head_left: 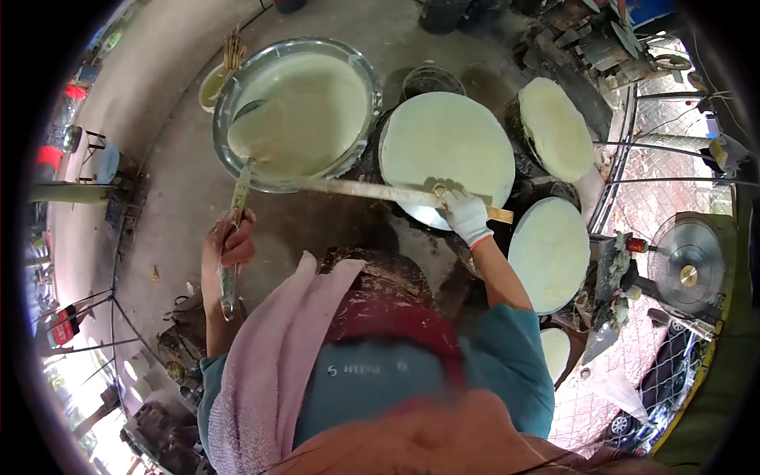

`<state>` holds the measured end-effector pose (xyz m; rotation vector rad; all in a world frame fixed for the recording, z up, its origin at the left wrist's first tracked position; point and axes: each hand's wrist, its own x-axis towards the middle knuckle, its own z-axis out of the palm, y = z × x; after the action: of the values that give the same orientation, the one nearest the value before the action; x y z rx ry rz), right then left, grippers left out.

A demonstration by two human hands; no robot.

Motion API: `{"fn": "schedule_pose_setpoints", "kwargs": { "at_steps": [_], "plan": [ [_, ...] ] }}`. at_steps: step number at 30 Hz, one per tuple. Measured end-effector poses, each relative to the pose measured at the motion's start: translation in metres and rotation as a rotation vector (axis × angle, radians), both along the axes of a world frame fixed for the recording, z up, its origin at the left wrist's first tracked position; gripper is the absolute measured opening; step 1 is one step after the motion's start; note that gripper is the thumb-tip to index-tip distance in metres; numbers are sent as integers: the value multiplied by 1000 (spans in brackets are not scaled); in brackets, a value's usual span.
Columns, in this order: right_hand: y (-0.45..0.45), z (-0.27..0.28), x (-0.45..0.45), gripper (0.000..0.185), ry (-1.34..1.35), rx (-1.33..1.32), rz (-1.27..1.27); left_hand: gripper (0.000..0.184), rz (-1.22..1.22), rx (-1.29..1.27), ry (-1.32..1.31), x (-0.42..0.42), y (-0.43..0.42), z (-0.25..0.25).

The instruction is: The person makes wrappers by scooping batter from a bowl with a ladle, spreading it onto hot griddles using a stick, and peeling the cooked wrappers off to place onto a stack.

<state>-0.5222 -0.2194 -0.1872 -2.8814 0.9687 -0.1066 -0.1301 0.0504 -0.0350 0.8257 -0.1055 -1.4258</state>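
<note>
My left hand (231, 242) is closed around the long handle of a ladle (240, 194). Its bowl end dips into pale, creamy batter (321, 107) in a wide metal basin (374, 87). My right hand (465, 215), in a white glove with an orange cuff, grips a long flat wooden stick (372, 190) near its right end. The stick reaches left to the basin's lower rim and crosses the near edge of a round, flat surface (447, 146) covered with a smooth pale layer.
More pale rounds (556, 131), (550, 255) stand to the right, with part of a smaller one (556, 352) below. A fan (687, 257) is at the far right beside wire fencing. A container with thin sticks (234, 51) stands behind the basin. A pink towel (273, 356) hangs over my front.
</note>
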Motion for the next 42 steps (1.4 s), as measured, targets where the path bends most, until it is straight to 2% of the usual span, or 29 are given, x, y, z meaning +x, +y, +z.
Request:
{"fn": "schedule_pose_setpoints", "kwargs": {
  "at_steps": [1, 2, 4, 6, 8, 10, 12, 14, 15, 16, 18, 20, 21, 23, 25, 26, 28, 30, 31, 32, 34, 35, 36, 38, 40, 41, 42],
  "plan": [
    [-10, 11, 4, 31, 10, 37, -59, 33, 22, 10, 3, 1, -5, 0],
    [-29, 9, -1, 28, -157, 17, -63, 33, 44, 18, 3, 0, -9, 0],
    [-67, 47, 3, 29, -217, 163, -229, 33, 75, 51, -70, -6, -19, 1],
    [-118, 71, -2, 24, -251, 118, -357, 32, 97, 93, -99, -14, -31, 4],
    [-178, 104, -7, 26, -383, 245, -366, 31, 104, 146, -83, -24, -44, 7],
    [-228, 158, -9, 27, -181, 153, -508, 30, 79, 111, -39, -34, -55, -1],
    [-281, 179, -40, 24, -552, 263, -398, 29, 41, 45, 23, -45, -67, -9],
    [-328, 198, -84, 29, -787, 356, -494, 28, -10, -53, 94, -59, -81, -16],
    [-337, 206, -104, 31, -967, 376, -554, 28, 45, -39, 181, -71, -88, -13],
    [-342, 215, -130, 35, -951, 295, -644, 29, 55, -34, 158, -83, -96, -9],
    [-370, 195, -193, 30, -1221, 372, -724, 30, 83, -17, 115, -109, -110, -2],
    [-378, 166, -248, 22, -1220, 410, -1014, 30, 46, -40, 114, -132, -126, 3],
    [-384, 135, -284, 18, -663, 67, -984, 31, 29, -52, 112, -142, -133, 5],
    [-389, 48, -343, 15, -383, -200, -881, 31, -45, -60, 56, -163, -148, 12],
    [-393, -53, -380, 12, -811, 25, -1002, 30, -86, -40, -6, -184, -162, 18],
    [-395, -89, -391, 9, -960, 201, -1141, 30, -90, -15, -42, -195, -168, 21],
    [-371, -109, -387, 11, -1473, 617, -1334, 30, -110, 18, -82, -213, -179, 24],
    [-359, -125, -375, 20, -1605, 645, -1398, 29, -139, 35, -86, -226, -190, 22],
    [-358, -129, -371, 28, -1512, 603, -1427, 28, -144, 68, -82, -232, -195, 22],
    [-357, -130, -369, 29, -1524, 600, -1417, 28, -158, 77, -104, -239, -201, 23],
    [-337, -90, -338, 31, -1542, 588, -1396, 28, -187, 92, -141, -253, -212, 22],
    [-337, -92, -336, 29, -1481, 546, -1374, 28, -215, 81, -143, -257, -218, 22],
    [-325, -60, -319, 25, -1360, 503, -1397, 29, -242, 80, -163, -262, -224, 19],
    [-336, -83, -330, 21, -1160, 427, -1361, 31, -296, 80, -204, -269, -236, 11],
    [-325, -57, -319, 23, -1326, 394, -1335, 32, -375, 146, -303, -274, -247, -5],
    [-338, -103, -342, 27, -1272, 334, -1346, 30, -400, 152, -337, -281, -254, -10],
    [-316, -80, -328, 31, -1293, 325, -1274, 29, -427, 160, -367, -288, -261, -18]
  ]
}}
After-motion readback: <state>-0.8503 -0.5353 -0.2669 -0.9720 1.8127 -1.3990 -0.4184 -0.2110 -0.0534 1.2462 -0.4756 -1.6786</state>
